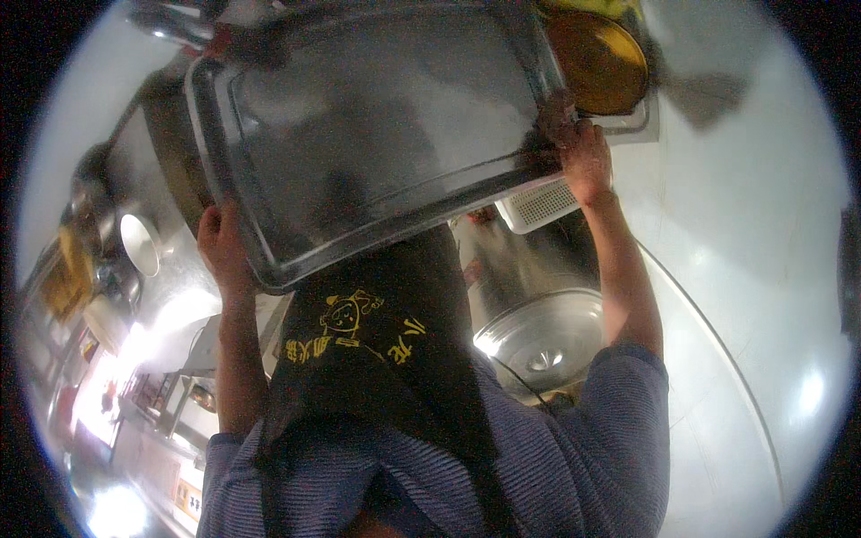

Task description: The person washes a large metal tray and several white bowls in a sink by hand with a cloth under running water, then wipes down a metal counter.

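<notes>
A large rectangular metal tray (377,128) with a raised rim is held out in front of my body, tilted in the view. My left hand (227,252) grips its left rim near the close corner, the fingers partly in shadow. On the opposite side, my right hand (584,158) holds the right rim; its fingertips are dark and blurred. The tray's broad surface looks grey and bare, with dull reflections. Behind its right edge shows part of a round amber-coloured vessel (599,64).
Below my right hand are a white perforated plastic basket (538,205) and a round, shiny, see-through or metal lid-like piece (558,336). A white bowl (140,243) stands at left. A pale wall (740,222) rises at right. My dark apron (377,383) bears yellow writing.
</notes>
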A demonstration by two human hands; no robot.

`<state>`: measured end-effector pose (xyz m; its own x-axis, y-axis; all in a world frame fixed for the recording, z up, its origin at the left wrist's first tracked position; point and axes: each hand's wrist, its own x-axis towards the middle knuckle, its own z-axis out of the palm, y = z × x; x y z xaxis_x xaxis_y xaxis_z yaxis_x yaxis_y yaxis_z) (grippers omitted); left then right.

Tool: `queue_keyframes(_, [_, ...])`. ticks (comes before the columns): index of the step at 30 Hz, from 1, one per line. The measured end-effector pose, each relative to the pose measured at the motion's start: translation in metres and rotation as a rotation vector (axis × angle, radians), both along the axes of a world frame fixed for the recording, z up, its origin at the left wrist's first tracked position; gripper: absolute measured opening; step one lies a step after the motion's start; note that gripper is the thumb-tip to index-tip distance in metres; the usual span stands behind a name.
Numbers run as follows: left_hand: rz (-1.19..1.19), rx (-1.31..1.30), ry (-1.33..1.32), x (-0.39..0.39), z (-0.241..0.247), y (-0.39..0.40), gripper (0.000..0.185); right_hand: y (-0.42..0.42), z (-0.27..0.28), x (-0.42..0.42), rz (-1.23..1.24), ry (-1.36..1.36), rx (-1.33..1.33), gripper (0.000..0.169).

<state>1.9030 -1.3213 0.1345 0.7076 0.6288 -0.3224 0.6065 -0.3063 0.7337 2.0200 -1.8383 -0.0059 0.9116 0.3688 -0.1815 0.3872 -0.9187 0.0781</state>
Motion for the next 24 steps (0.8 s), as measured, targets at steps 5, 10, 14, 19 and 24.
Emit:
queue_keyframes(5, [0.083, -0.005, 0.034, -0.003, 0.004, -0.010, 0.016, 0.025, -0.048, 0.067, 0.019, -0.029, -0.032, 0.036])
queue_keyframes(10, [0.136, 0.022, 0.082, -0.004, -0.007, 0.005, 0.015, 0.060, -0.151, 0.196, 0.047, -0.408, 0.007, 0.038])
queue_keyframes(14, [0.098, 0.046, 0.082, 0.005, -0.010, 0.003, 0.016, 0.105, -0.176, 0.256, -0.362, -0.313, 0.162, 0.036])
queue_keyframes(19, [0.019, 0.155, 0.123, 0.010, -0.003, -0.002, 0.018, 0.278, -0.087, 0.191, -0.469, -0.287, 0.535, 0.034])
queue_keyframes(24, [0.025, 0.107, 0.129, 0.018, -0.004, -0.004, 0.014, 0.368, -0.049, 0.148, -0.127, -0.463, 1.001, 0.034])
